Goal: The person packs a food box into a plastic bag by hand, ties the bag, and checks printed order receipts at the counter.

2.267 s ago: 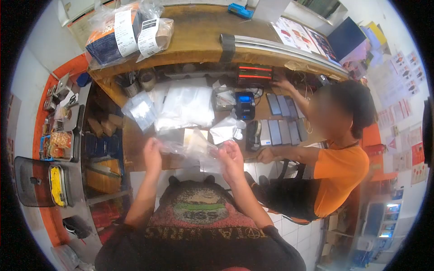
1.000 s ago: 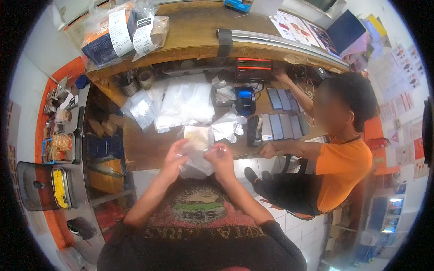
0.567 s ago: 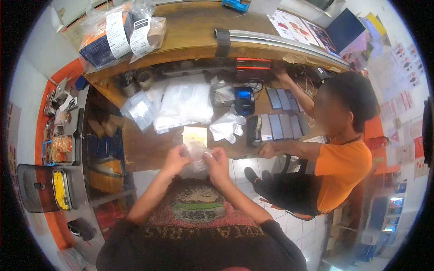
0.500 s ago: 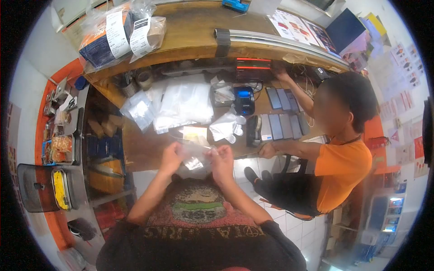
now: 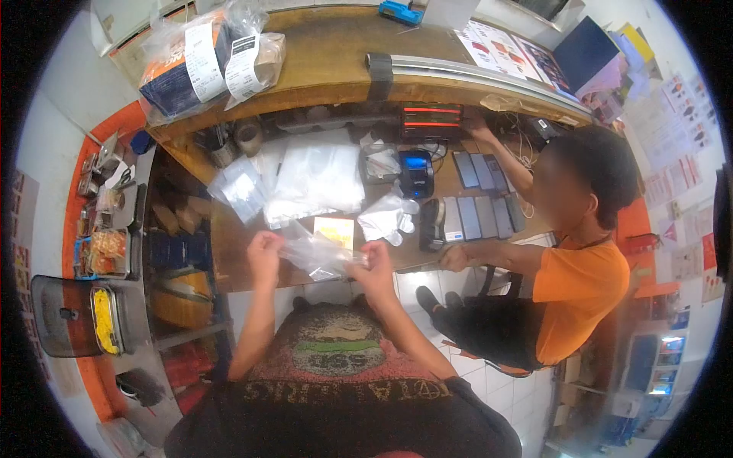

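One clear plastic bag [image 5: 311, 253] is stretched between the left hand [image 5: 265, 252] and the right hand [image 5: 372, 267], each nearly closed with thumb and fingers pinching an end, above the near edge of the desk [image 5: 233, 246] and beside a yellow-and-white card [image 5: 336, 231]. Farther in lies a pile of translucent bags [image 5: 317, 179], with crumpled whitish plastic [image 5: 385, 218] at its near right. On the right, a person in an orange shirt [image 5: 584, 286] sits near two rows of phones [image 5: 484, 216].
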{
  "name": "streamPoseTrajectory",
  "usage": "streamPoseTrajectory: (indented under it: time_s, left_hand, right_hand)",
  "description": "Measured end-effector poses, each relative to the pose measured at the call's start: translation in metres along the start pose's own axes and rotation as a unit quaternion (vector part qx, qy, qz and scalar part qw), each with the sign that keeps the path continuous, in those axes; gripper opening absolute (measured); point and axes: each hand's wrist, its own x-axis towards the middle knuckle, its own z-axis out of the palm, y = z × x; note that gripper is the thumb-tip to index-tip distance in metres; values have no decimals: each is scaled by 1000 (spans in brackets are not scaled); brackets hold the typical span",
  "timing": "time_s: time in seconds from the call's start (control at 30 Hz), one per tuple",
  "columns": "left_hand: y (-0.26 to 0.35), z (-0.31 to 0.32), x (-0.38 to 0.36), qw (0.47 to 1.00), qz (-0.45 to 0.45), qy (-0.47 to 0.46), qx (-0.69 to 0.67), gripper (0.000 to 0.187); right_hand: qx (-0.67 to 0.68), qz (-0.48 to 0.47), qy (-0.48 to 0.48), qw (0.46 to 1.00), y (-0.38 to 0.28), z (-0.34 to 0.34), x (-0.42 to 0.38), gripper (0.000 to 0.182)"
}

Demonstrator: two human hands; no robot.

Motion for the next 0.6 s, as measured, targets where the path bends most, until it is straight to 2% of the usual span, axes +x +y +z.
streamPoseTrajectory:
  time_s: [0.03,0.07,0.1,0.17,0.2,0.23,0.27,0.3,0.33,0.37,0.4,0.43,0.5,0.53,0.6]
  left_hand:
    - [3,-4,2,979,-104,-65,-165,7]
    - [-12,-16,13,942,-145,-179,-245,14]
    - [3,-10,2,942,-145,-179,-244,14]
    - [48,17,-33,859,-307,-172,-372,15]
    - [41,22,-42,859,-308,-171,-372,15]
    - [31,24,-52,920,-209,-276,-183,10]
    - [25,27,-57,926,-96,-365,17,6]
    - [25,31,-60,926,-96,-363,17,6]
    - [26,36,-63,920,-3,-362,150,5]
    - [25,38,-66,889,91,-351,278,12]
    - [-24,32,-48,939,65,-246,232,31]
    - [-12,28,-42,939,64,-246,230,31]
    - [16,24,-28,987,-21,-82,138,43]
    - [27,24,-32,986,-21,-85,140,43]
    - [44,29,-41,956,145,-21,254,49]
  right_hand:
    - [-61,-30,-28,997,5,-3,2,33]
    - [-122,-59,-56,989,9,-6,4,35]
    - [-121,-59,-56,989,10,-9,7,35]
    - [-210,-74,-3,975,11,-17,15,34]
    - [-210,-73,-3,975,20,-27,22,34]
    - [-186,-128,69,972,28,-35,31,31]
    - [-160,-184,140,960,37,-42,38,29]
    - [-159,-183,139,960,37,-40,37,29]
    - [-185,-178,137,957,38,-40,34,28]
    - [-211,-173,135,952,38,-41,30,27]
    - [-208,-218,123,946,34,-33,24,24]
    - [-210,-217,122,945,36,-32,20,24]
    - [-279,-120,92,948,39,-31,14,22]
    - [-261,-130,112,950,38,-26,15,21]
    - [-280,-130,144,940,22,-21,17,21]
